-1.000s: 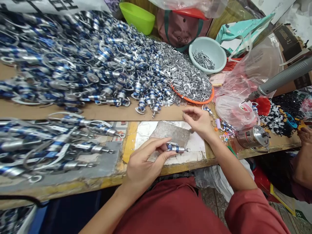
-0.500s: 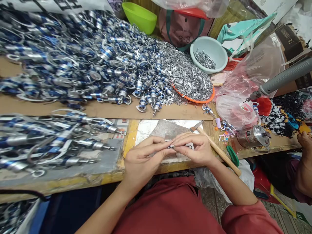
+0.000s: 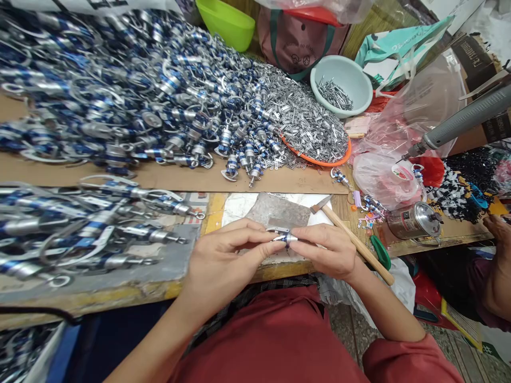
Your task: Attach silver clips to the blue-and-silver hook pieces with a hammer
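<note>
Above the near edge of the bench, both hands hold one small blue-and-silver metal fitting with a curved lever. My left hand pinches its left end between thumb and fingers. At its right end, the fingertips of my right hand are closed on the silver part. Fingers cover both ends of the fitting. Just beyond the hands lies a worn grey metal plate on white paper. A wooden-handled hammer rests to the right of my right hand.
Many similar fittings are heaped at left and back. Small metal plates fill an orange-rimmed tray; a pale bowl holds metal pins. A grey power screwdriver hangs at right, above a metal pot. Another person's hand shows far right.
The hands have drawn slightly apart, and the fitting between them now shows more of its blue and silver body. Both still hold it. The view has shifted slightly.
</note>
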`<action>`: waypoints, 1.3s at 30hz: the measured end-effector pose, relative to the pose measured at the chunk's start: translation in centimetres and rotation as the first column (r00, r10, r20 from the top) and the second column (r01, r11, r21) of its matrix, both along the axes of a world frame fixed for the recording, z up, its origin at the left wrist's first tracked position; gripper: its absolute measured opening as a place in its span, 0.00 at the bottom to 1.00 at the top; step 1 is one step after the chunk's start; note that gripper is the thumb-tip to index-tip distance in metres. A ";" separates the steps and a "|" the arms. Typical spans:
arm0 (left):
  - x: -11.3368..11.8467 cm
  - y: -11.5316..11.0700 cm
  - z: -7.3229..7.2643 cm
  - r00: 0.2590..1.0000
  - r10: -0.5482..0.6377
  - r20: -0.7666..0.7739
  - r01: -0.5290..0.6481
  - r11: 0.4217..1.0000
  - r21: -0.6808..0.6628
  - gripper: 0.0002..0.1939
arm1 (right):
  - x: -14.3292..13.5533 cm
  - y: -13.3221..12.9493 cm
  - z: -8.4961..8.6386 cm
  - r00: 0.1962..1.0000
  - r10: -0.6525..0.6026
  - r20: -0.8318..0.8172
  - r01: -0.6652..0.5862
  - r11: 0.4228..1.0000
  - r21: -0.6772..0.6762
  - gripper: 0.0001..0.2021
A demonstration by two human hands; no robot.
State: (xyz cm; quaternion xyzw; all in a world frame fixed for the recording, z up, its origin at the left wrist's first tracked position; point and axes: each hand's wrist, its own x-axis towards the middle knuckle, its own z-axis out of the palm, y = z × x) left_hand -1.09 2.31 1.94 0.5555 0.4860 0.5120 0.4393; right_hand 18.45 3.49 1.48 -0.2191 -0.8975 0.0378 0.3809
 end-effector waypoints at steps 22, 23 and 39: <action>0.0 -0.8 0.6 0.996 -0.085 0.013 0.086 0.983 -0.162 0.05 | -0.3 -1.9 0.0 0.994 -0.097 -0.041 0.087 0.978 -0.192 0.14; -0.1 -0.8 0.6 0.996 -0.088 0.014 0.089 0.983 -0.164 0.05 | -0.4 -1.9 0.1 0.994 -0.104 -0.045 0.092 0.974 -0.205 0.14; 2.1 -1.5 -1.9 0.898 0.095 0.429 0.079 0.925 -0.371 0.31 | -0.5 -0.3 1.3 0.955 -0.279 -0.104 0.164 0.786 -0.596 0.03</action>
